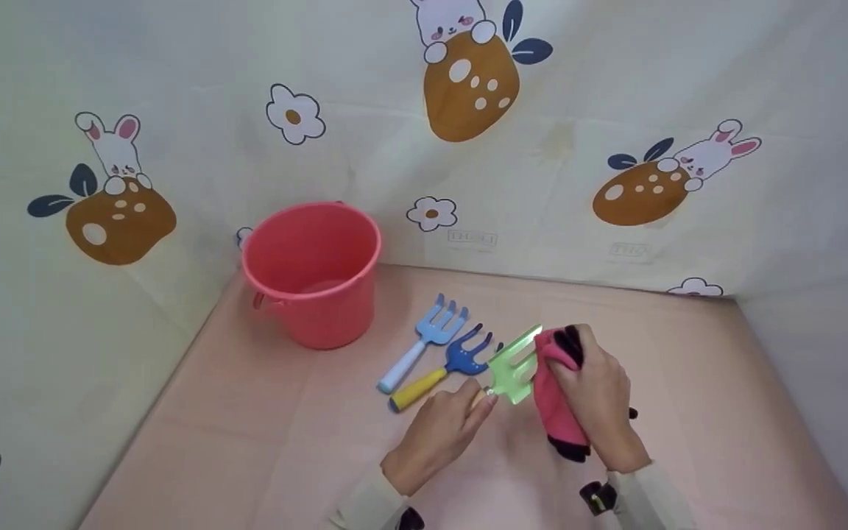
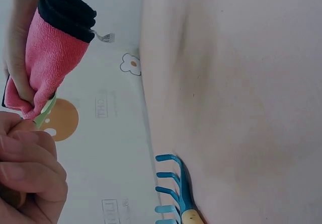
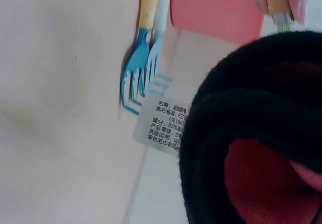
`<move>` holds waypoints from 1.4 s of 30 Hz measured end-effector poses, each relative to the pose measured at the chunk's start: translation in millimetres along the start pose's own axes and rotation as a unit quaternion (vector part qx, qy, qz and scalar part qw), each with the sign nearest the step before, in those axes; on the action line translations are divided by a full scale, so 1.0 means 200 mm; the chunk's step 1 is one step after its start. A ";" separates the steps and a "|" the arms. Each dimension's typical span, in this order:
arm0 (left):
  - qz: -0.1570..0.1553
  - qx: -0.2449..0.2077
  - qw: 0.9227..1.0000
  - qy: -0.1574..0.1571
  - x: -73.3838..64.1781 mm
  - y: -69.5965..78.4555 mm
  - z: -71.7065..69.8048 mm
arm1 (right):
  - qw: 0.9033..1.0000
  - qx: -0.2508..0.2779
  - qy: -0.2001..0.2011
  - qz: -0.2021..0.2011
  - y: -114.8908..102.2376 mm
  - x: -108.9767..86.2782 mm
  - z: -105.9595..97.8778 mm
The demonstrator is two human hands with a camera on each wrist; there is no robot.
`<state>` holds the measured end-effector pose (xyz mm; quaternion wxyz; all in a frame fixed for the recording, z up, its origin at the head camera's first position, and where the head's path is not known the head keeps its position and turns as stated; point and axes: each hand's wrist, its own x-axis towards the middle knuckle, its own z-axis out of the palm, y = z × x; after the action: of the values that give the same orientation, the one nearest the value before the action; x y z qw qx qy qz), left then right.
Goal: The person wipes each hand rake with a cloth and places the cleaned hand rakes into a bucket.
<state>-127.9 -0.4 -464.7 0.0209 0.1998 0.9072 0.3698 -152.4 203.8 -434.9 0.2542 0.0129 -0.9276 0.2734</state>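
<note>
My left hand (image 1: pixel 439 427) grips the wooden handle of a small garden fork, its broad green head (image 1: pixel 512 369) pointing up and to the right. A pink cloth with black edging (image 1: pixel 555 401) is bunched in my right hand (image 1: pixel 599 386), which holds it against the green tines. The cloth covers the tine ends. In the left wrist view the pink cloth (image 2: pixel 55 50) wraps over the fork, leaving a strip of green (image 2: pixel 46 110) showing. In the right wrist view the cloth's dark folded edge (image 3: pixel 206 108) fills much of the picture, with a printed label (image 3: pixel 163 126) sticking out.
Left of my hands, a blue hand rake with a yellow handle (image 1: pixel 418 389) lies beside a light blue one (image 1: pixel 403 364). A red bucket (image 1: pixel 328 316) stands behind them at the back left. Patterned fabric walls (image 1: pixel 365 162) enclose the pinkish tabletop (image 1: pixel 262 434).
</note>
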 end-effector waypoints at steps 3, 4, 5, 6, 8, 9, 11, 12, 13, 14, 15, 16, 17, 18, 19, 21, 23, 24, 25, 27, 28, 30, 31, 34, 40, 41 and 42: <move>-0.007 -0.005 1.000 0.003 -0.01 -0.02 0.00 | 1.000 -0.007 0.011 0.022 0.04 0.04 -0.03; -0.011 -0.009 1.000 0.005 -0.01 -0.02 0.00 | 0.999 -0.008 0.015 0.030 0.06 0.05 -0.04; -0.016 -0.017 1.000 0.005 -0.01 -0.03 0.00 | 0.999 -0.008 0.017 0.038 0.07 0.06 -0.05; -0.019 -0.024 1.000 0.008 -0.01 -0.04 -0.01 | 0.999 -0.007 0.020 0.044 0.08 0.06 -0.07; -0.025 -0.038 0.999 0.012 -0.01 -0.04 -0.01 | 0.998 0.002 0.030 0.046 0.09 0.06 -0.08; -0.026 -0.043 0.999 0.015 -0.01 -0.05 -0.01 | 0.999 0.008 0.032 0.043 0.08 0.06 -0.09; -0.031 -0.051 0.998 0.018 0.00 -0.05 -0.02 | 0.999 0.023 0.034 0.029 0.06 0.04 -0.08; -0.034 -0.052 0.998 0.018 0.00 -0.04 -0.02 | 0.999 0.031 0.035 0.018 0.05 0.02 -0.08; -0.038 -0.054 0.998 0.017 0.01 -0.04 -0.02 | 0.999 0.041 0.034 0.007 0.03 0.01 -0.07; -0.040 -0.055 0.998 0.018 0.01 -0.04 -0.02 | 0.998 0.050 0.031 -0.003 0.02 -0.01 -0.07; -0.042 -0.058 0.997 0.017 0.02 -0.03 -0.02 | 0.998 0.056 0.027 -0.013 0.00 -0.02 -0.06; -0.046 -0.061 0.997 0.015 0.02 -0.03 -0.02 | 0.998 0.061 0.024 -0.023 -0.01 -0.03 -0.05; -0.050 -0.063 0.997 0.013 0.02 -0.02 -0.02 | 0.997 0.065 0.020 -0.032 -0.03 -0.05 -0.04; -0.052 -0.064 0.997 0.013 0.03 -0.02 -0.02 | 0.997 0.067 0.016 -0.040 -0.04 -0.06 -0.04; -0.053 -0.063 0.996 0.013 0.03 -0.02 -0.02 | 0.997 0.067 0.011 -0.049 -0.06 -0.08 -0.03; -0.055 -0.058 0.997 0.015 0.03 -0.01 -0.02 | 0.996 0.058 0.003 -0.063 -0.09 -0.10 -0.02; -0.057 -0.050 0.997 0.017 0.03 -0.01 -0.02 | 0.996 0.048 -0.004 -0.077 -0.12 -0.13 -0.01; -0.055 -0.045 0.997 0.017 0.03 0.00 -0.02 | 0.996 0.042 -0.008 -0.083 -0.13 -0.14 0.00; -0.053 -0.041 0.998 0.017 0.03 0.00 -0.02 | 0.995 0.036 -0.011 -0.089 -0.14 -0.15 0.00; -0.043 -0.037 0.998 0.018 0.03 0.00 -0.01 | 0.994 0.027 -0.017 -0.100 -0.16 -0.16 0.02; -0.035 -0.035 0.999 0.021 0.03 0.01 -0.01 | 0.994 0.022 -0.017 -0.107 -0.16 -0.17 0.03; -0.018 -0.033 0.999 0.029 0.03 0.01 0.00 | 0.993 0.010 -0.017 -0.120 -0.17 -0.17 0.05; -0.013 -0.038 0.999 0.031 0.03 0.01 0.00 | 0.992 0.005 -0.014 -0.126 -0.16 -0.18 0.05; -0.005 -0.051 0.998 0.036 0.02 0.01 0.01 | 0.990 -0.008 -0.006 -0.143 -0.15 -0.18 0.07; -0.021 -0.099 0.995 0.022 0.01 0.02 0.02 | 0.986 -0.017 -0.003 -0.167 -0.12 -0.19 0.07; -0.024 -0.105 0.994 0.021 0.01 0.02 0.03 | 0.985 -0.020 -0.003 -0.171 -0.12 -0.19 0.07; -0.027 -0.111 0.993 0.019 0.01 0.02 0.03 | 0.985 -0.022 -0.002 -0.174 -0.11 -0.19 0.07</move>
<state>-127.9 7.1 -465.6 0.0356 0.1649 0.8655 0.4716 -120.9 173.2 -451.4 0.2963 0.1691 -0.9175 0.2046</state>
